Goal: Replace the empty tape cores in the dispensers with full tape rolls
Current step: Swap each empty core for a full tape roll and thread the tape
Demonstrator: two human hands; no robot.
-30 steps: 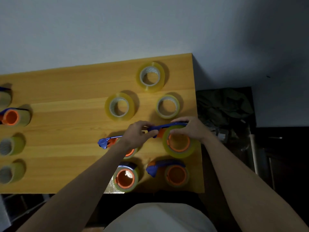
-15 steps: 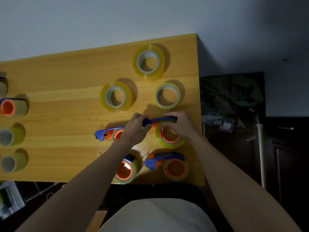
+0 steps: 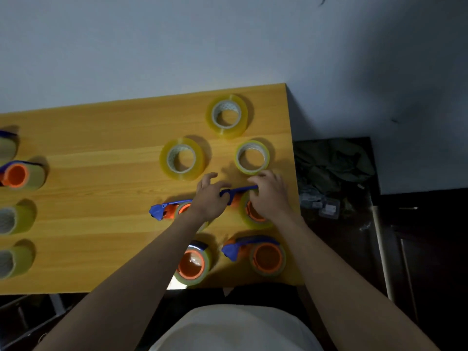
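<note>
The left hand [image 3: 210, 198] pinches the front of a thin blue plastic dispenser [image 3: 236, 192] near the middle of the frame, and the right hand [image 3: 269, 193] curls its fingers over the back of it and the round yellow roll [image 3: 253, 219] with an orange middle. No writing can be read. Three shiny see-through rolls [image 3: 182, 158] with white cardboard rings lie flat just above on the smooth wooden table [image 3: 101, 153], and more dispensers [image 3: 255, 254] sit below.

Table [image 3: 101, 224]: 3 tape rolls at 12 o'clock, far roll [image 3: 227, 115], left roll [image 3: 182, 158], right roll [image 3: 252, 157]. Hands at ctr on a dispenser [image 3: 243, 198]. 2 dispensers at 6 o'clock [image 3: 193, 263] [image 3: 263, 254]. More rolls at 9 o'clock edge.
</note>
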